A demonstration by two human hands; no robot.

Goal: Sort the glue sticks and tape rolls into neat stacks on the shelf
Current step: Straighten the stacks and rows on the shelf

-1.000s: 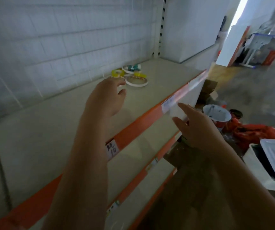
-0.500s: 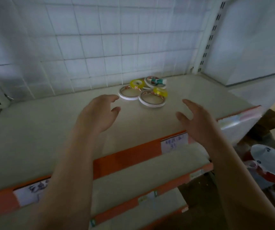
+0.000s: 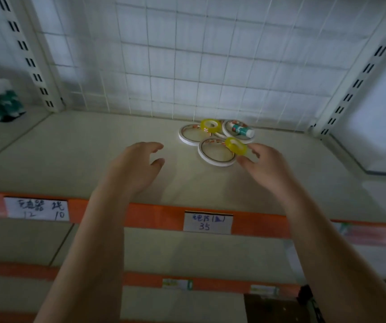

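Both hands were stretched over the beige shelf (image 3: 70,155). The left hand (image 3: 133,169) hovered above the bare surface with relaxed, slightly curled fingers and held nothing. The right hand (image 3: 266,169) reached to the pile; its fingertips (image 3: 252,151) were touching or just beside the near yellow tape roll (image 3: 236,146), and I could not tell if they already pinched it. This roll lay tilted on the near white tape roll (image 3: 216,152). Behind, a second yellow tape roll (image 3: 210,125) rested on the left white tape roll (image 3: 190,135). A glue stick (image 3: 243,131) with a white cap lay on its side across the back white tape roll (image 3: 230,129), near the wire grid wall (image 3: 210,54). On the orange shelf edge (image 3: 154,215) a handwritten label (image 3: 207,223) showed 35.
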